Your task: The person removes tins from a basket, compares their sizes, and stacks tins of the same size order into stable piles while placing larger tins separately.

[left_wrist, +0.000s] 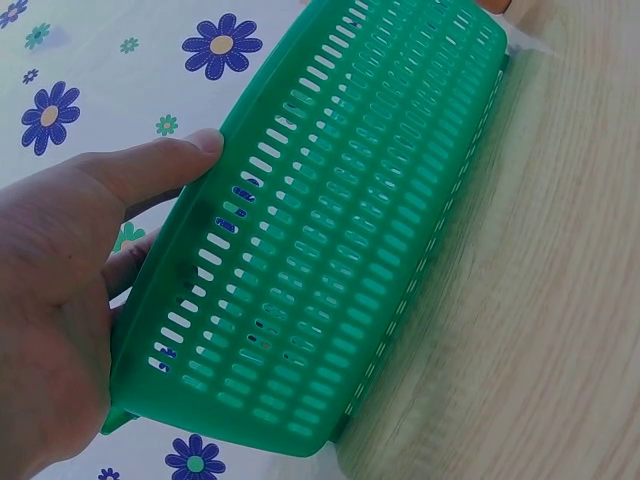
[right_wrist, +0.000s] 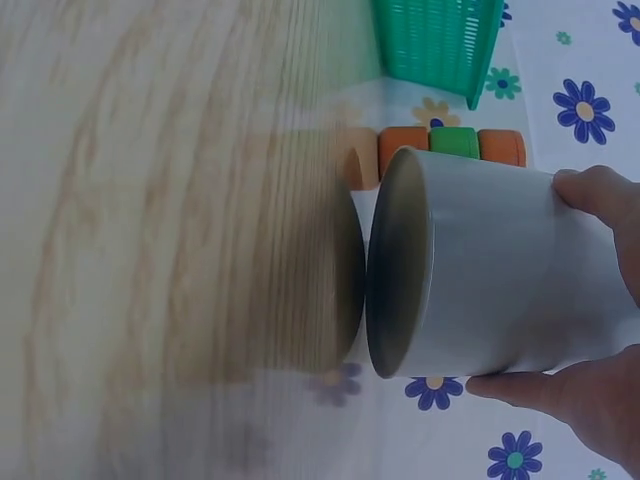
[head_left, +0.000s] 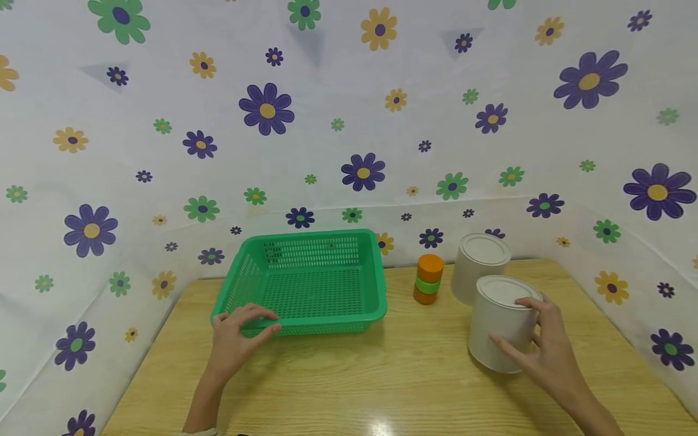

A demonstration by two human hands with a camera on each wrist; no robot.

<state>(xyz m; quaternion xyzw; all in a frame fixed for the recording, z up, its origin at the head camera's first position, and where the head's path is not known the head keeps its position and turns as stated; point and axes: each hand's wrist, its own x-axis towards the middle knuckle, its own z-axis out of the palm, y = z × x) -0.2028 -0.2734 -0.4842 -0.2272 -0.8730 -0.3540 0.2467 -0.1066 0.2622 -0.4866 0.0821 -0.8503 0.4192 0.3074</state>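
My left hand (head_left: 231, 342) holds the near rim of a green plastic basket (head_left: 327, 321) at its left end, thumb on the outer side. In the left wrist view the thumb lies at the rim above the slotted wall (left_wrist: 330, 230). My right hand (head_left: 553, 357) grips a white cylindrical can (head_left: 493, 330), with fingers at the top edge and thumb on the side. In the right wrist view the can (right_wrist: 500, 260) tilts a little, its dark lower end close over the table. The palm side of the right hand is mostly hidden.
A second white can (head_left: 463, 275) stands just behind the held one. Left of it is a small orange and green stack of round pieces (head_left: 429, 266). Everything is on a wooden table (head_left: 349, 387), with a flower-patterned cloth (head_left: 327, 139) hanging behind and at both sides.
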